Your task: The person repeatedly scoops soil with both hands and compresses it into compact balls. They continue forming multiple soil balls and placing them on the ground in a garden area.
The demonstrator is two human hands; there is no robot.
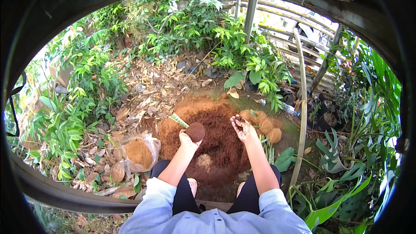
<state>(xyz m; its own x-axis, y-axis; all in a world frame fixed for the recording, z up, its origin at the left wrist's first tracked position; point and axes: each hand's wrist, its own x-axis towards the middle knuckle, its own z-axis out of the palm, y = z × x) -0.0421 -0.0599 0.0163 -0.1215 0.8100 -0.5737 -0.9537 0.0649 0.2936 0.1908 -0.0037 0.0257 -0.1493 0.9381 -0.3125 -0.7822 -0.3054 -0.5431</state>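
My left hand [188,140] cups a round ball of dark brown soil or coco peat [195,132]. A pale-edged green leaf, like a snake plant cutting [179,120], sticks out from the ball towards the upper left. My right hand [243,129] is raised apart from the ball, its fingers loosely curled and apart, with dark crumbs stuck to them. Beneath both hands spreads a heap of dark, moist coco peat [217,136], ringed by lighter orange-brown fibre [182,110]. A small pale tan patch [204,161] lies on the heap's near side.
Several fibre-wrapped balls [266,126] rest right of the heap. At left, a clear plastic bag [155,148] holds coconut fibre [138,152]. A plastic bottle [291,110], an upright wooden pole [302,104] and monstera leaves [331,149] stand or lie at right. Dry leaves [152,84] cover the ground beyond.
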